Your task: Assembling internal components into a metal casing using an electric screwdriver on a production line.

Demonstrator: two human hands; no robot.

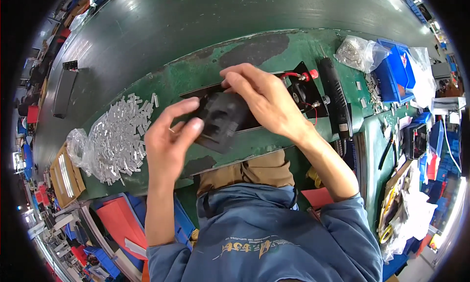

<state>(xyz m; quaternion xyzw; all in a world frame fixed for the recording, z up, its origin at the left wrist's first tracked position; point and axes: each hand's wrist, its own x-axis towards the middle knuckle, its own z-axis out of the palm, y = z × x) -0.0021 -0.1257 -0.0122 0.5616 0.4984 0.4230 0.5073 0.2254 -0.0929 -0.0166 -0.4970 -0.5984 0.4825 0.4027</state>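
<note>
As we look down on the green desk (304,46), a long black housing (250,122) spans it. Loose silver pieces (120,137) lie at nine o'clock, unused. The right hand (274,105) and left hand (169,140) flank a blurred black block (220,123) over the housing's nine-o'clock end; we cannot tell whether either grips. Wire reaches the red terminal (314,74) at two o'clock; we judge wiring begun, block unfastened.

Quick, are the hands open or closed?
Left hand: fingertips at the black piece; grip unclear.
Right hand: bent over it, fingertips partly hidden; can't tell.
</note>
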